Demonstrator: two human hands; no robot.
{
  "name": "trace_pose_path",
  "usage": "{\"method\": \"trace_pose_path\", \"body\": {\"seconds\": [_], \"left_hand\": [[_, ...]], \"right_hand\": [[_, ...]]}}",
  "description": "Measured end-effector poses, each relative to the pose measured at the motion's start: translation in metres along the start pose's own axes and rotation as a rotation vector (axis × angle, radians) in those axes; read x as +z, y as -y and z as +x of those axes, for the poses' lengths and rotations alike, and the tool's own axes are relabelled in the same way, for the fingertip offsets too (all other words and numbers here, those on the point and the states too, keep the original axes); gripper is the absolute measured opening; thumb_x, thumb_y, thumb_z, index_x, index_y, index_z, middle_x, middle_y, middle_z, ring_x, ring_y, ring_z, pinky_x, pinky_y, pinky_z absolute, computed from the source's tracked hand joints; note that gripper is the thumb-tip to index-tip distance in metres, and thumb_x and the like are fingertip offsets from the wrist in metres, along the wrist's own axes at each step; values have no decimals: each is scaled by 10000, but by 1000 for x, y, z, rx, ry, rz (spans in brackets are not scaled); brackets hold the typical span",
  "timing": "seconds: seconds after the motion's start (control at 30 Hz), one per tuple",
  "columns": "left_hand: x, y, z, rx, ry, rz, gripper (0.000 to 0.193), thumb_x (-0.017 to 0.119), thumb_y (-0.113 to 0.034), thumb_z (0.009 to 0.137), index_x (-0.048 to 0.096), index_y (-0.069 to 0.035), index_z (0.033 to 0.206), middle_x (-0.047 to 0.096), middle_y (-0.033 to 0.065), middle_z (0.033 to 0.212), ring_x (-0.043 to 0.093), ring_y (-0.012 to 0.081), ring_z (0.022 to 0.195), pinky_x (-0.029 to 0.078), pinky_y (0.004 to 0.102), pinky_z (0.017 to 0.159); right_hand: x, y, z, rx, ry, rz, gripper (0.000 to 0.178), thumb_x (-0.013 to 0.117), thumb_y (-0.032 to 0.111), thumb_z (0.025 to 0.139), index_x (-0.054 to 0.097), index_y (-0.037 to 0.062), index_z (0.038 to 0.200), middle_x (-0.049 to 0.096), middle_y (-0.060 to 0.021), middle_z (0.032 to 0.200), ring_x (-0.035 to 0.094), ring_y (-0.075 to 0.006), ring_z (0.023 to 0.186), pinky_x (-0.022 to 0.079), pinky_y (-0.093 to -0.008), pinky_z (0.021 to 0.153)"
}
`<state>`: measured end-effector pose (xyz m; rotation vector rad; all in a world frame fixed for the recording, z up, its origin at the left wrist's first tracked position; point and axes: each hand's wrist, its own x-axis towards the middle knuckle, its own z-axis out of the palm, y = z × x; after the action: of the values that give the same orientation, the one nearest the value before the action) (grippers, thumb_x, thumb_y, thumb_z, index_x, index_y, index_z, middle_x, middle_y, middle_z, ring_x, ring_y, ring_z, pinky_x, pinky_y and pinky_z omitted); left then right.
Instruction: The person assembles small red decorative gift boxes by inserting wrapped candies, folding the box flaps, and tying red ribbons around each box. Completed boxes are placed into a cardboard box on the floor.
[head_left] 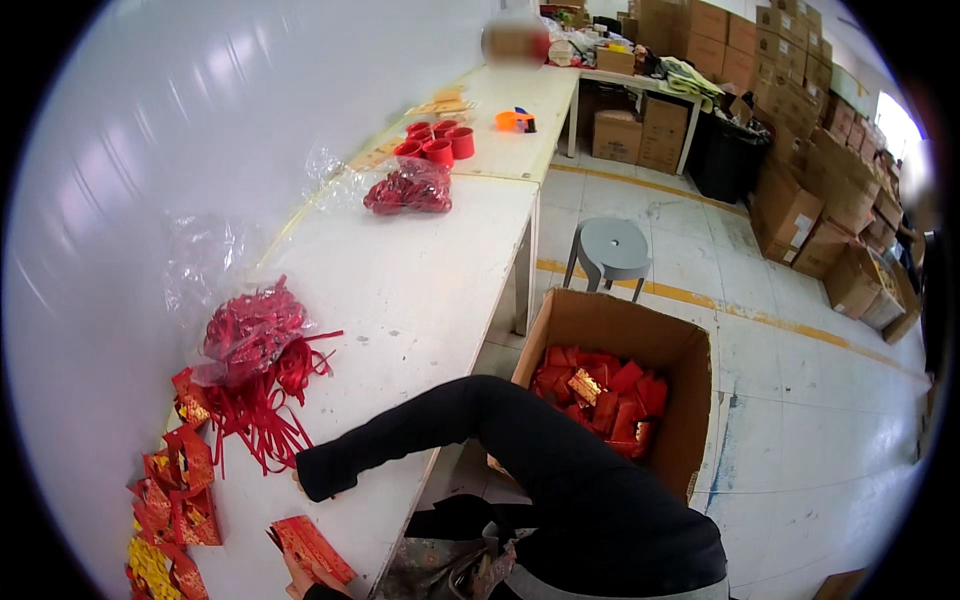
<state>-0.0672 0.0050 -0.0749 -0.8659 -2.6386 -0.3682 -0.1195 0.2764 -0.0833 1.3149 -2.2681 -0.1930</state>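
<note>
At the bottom of the head view my left hand is closed around a red paper box with gold print, held over the white table. My right arm reaches across the table in a black sleeve. Only a sliver of my right hand shows past the cuff, beside the ends of a loose pile of red ribbons; its fingers are hidden. Above that pile, more red ribbon sits in a clear plastic bag. Several red and gold paper boxes stand along the table's left side, near yellow wrapped pieces.
A large open carton holding red packets stands on the floor right of the table, with a grey stool behind it. Farther along the table are a bagged red bundle, red cups and an orange item. Stacked cartons line the right.
</note>
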Motion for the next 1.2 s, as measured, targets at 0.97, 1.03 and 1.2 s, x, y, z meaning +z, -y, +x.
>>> {"method": "trace_pose_path", "body": {"seconds": [0.97,1.03,1.2], "left_hand": [[22,-28,29,-44,-259,-731,426,606,-140,769,528,-26,1171,619,197,930,584,330,728,428,374,667],[1,-38,25,-25,-339,-356,417,629,-120,748,557,-59,1154,606,207,1013,572,318,740,427,369,693],[-9,-38,2,-289,-302,-433,442,663,-129,726,574,-108,1158,581,100,762,479,233,727,426,318,702]], "right_hand": [[-81,68,7,1188,-206,1558,169,571,142,840,628,-17,832,575,-27,619,498,-81,537,403,-233,506],[-82,65,12,1241,-220,1531,180,590,148,835,632,-28,836,601,-41,651,505,-65,551,398,-216,507],[-77,71,40,1215,-90,1635,162,624,155,807,610,-3,838,612,-29,714,543,-61,659,416,-195,595]]}}
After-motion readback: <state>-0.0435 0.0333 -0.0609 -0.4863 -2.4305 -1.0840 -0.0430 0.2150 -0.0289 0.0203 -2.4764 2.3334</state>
